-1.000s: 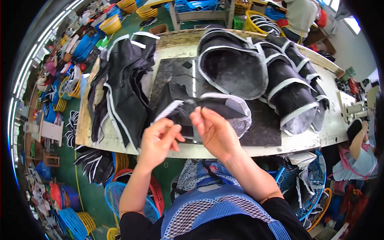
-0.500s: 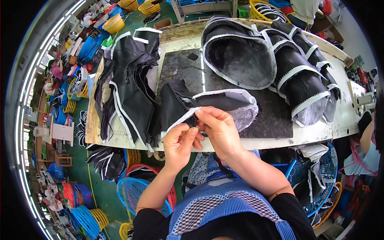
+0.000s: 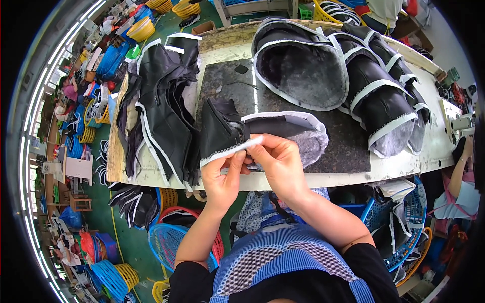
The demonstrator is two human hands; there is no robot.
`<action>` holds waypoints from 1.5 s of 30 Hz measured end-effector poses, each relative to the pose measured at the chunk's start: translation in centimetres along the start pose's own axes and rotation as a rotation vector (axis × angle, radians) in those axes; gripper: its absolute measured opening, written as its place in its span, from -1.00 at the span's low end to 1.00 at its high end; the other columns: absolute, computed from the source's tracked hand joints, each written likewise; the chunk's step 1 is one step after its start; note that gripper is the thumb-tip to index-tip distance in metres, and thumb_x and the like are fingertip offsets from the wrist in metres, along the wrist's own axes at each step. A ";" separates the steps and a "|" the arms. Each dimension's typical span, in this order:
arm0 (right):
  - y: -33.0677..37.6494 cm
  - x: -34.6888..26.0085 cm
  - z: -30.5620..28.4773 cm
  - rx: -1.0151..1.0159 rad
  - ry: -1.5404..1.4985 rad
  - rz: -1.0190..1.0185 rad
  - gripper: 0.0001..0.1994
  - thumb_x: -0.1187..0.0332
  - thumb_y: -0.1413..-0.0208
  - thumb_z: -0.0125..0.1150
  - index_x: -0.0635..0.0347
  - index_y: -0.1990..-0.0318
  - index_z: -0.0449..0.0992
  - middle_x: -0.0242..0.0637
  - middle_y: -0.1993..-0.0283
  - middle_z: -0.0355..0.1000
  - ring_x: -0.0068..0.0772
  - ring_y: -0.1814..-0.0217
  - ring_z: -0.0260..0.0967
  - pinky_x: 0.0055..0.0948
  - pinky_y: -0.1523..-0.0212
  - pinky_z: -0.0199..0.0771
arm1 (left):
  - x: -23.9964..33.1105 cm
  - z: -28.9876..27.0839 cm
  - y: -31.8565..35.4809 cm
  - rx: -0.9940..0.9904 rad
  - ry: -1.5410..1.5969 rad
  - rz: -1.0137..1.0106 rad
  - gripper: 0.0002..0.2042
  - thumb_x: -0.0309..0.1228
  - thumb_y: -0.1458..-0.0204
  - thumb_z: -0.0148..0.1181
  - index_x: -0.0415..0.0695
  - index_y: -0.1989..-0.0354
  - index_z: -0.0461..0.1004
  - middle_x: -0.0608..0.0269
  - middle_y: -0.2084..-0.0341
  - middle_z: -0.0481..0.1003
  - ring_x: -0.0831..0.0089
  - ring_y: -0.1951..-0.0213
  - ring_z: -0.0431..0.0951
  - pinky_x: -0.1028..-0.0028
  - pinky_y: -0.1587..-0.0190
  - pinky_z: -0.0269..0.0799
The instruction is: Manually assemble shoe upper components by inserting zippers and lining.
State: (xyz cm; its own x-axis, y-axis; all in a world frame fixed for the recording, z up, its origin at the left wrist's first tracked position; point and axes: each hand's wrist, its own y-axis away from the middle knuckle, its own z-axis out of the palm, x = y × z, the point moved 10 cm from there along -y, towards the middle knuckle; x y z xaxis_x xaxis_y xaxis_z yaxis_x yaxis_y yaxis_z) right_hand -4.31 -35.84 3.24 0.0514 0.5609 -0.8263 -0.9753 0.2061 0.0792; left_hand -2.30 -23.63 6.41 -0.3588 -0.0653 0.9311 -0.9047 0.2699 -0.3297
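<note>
Left hand [image 3: 226, 174], right hand [image 3: 277, 162] both pinching white trim strip [image 3: 233, 149] of black boot upper [image 3: 252, 132], at 6 o'clock edge of desk [image 3: 404, 161]; stacked uppers [image 3: 161, 111] at 9 o'clock.

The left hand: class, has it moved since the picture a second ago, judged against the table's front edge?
Yes. The left hand has moved right, closing on the right hand, and now pinches the white trim strip just above the table edge.
</note>
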 end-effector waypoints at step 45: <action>0.2 -5.3 4.1 -0.530 0.948 -0.214 -0.83 0.41 0.03 0.30 0.28 0.32 0.48 -0.11 0.32 0.45 -0.06 0.27 0.41 -0.22 0.21 0.39 | 4.6 -1.5 0.0 -0.291 -0.455 -0.063 -0.89 -0.49 -0.12 0.18 -0.29 0.33 0.42 0.28 0.65 0.45 0.61 0.57 0.46 0.57 0.49 0.35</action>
State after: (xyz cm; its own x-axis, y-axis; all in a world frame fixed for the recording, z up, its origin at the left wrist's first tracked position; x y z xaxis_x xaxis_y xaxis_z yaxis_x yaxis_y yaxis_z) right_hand -3.93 -35.51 9.94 0.2656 -0.3337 -0.9045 -0.9460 -0.2710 -0.1778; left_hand -3.59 -22.46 10.89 -0.4271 -0.4816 0.7653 -0.8501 0.5022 -0.1585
